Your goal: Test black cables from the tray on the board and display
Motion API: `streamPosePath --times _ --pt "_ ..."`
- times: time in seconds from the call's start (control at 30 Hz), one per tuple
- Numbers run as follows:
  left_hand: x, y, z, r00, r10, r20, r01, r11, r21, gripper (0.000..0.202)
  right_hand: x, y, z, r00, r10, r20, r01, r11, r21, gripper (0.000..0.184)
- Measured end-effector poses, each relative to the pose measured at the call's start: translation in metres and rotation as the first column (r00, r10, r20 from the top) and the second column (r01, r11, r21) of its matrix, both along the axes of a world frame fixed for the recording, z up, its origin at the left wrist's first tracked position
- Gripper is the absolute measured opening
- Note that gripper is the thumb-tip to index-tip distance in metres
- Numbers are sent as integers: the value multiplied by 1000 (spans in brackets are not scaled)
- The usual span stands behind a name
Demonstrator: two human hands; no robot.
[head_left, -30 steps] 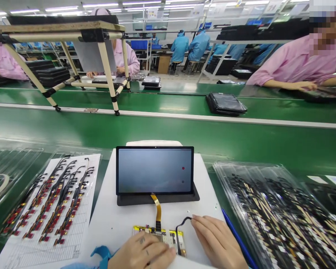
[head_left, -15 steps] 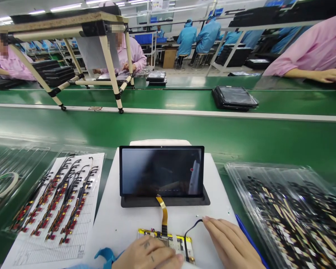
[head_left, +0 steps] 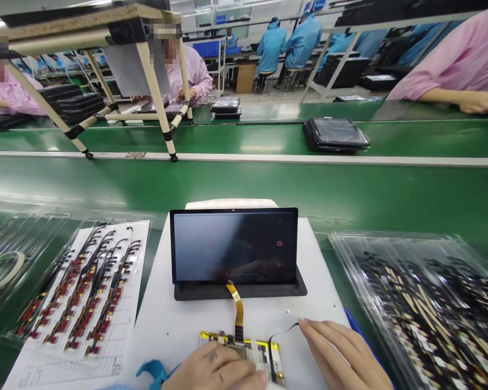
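Left grip (head_left: 215,368) lies palm-down over the PCB (head_left: 239,346), covering its near edge. Clenched or released: can't tell. Right grip (head_left: 341,355) is right of the board, fingertips (head_left: 303,323) at the free end of a thin black cable (head_left: 272,352), which drops to the board's right side. Pinched or only touching: can't tell.

Board sits on the white surface (head_left: 162,319), directly under left grip, just left of right grip. Amber flex (head_left: 238,309) runs from the board, ahead of both grips, to a tablet display (head_left: 231,246) propped in a black stand (head_left: 239,291). Display is dark, with a red dot at right.

Left of left grip: printed sheet (head_left: 122,357) with rows of cables. Right of right grip: blue pen (head_left: 360,331), then a clear tray of cables (head_left: 423,309). Green conveyor (head_left: 244,189) lies beyond the display.
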State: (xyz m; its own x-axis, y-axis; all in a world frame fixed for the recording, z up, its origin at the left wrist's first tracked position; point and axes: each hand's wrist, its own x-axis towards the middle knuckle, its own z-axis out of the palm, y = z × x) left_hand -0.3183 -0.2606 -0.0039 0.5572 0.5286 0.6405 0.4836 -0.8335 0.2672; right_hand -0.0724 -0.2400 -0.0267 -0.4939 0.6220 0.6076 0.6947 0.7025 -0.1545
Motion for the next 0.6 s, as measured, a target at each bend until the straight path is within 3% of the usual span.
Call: streamPosePath --times 0.23,0.4,0.6 --pt "-4 -1 1 999 -34 -42 33 999 -24 32 1 -1 3 999 28 41 -27 999 -26 58" --pt "-6 -5 -2 997 -36 -68 33 999 -38 20 -1 -2 6 1000 0 -13 -1 996 -87 57" --pt "-6 -7 -6 997 -46 -60 44 998 -41 24 2 -5 -3 999 -18 -31 16 997 -73 59"
